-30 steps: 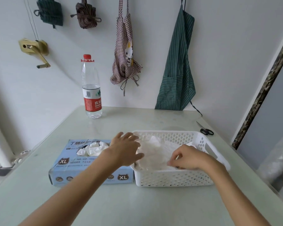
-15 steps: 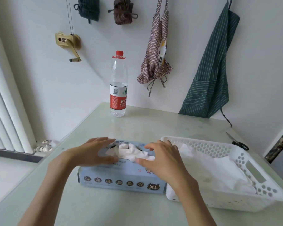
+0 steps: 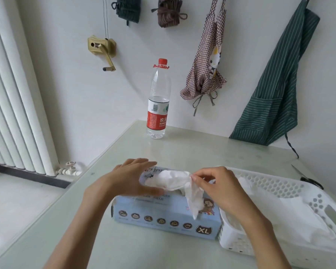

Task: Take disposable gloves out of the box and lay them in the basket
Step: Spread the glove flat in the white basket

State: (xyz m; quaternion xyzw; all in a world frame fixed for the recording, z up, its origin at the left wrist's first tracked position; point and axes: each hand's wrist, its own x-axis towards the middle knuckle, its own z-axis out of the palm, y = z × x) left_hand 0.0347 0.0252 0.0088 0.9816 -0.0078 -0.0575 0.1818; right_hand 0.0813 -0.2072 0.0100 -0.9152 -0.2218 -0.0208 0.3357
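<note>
- Nearest, on the pale desk (image 3: 163,152): a light blue glove box (image 3: 163,220) marked XL on its front, lying flat with its right end just beside a white perforated basket (image 3: 291,187).
- Pressed flat on the box top, left of the opening: left hand (image 3: 130,179), fingers straight and together, thumb beside the bunched white gloves (image 3: 163,179) sticking out of the slot.
- Over the right part of the box: right hand (image 3: 217,187), thumb and forefinger pinching 1 white glove (image 3: 193,200) by its upper edge (rest of the glove hanging down across the box front, partly pulled clear of the opening).
- Inside the basket: a layer of white gloves already laid (image 3: 299,216), flat across the bottom.
- Past the basket, near the right desk edge: black-handled scissors (image 3: 308,179), only partly visible.
- Further back, upright near the wall: clear water bottle (image 3: 158,101) with red cap and red label, about a third full.
- On the wall: checked apron (image 3: 206,74), green striped apron (image 3: 275,94), 2 tied cloth bundles (image 3: 169,12), a brass crank fitting (image 3: 101,47).
- Far left: white radiator (image 3: 14,94).
</note>
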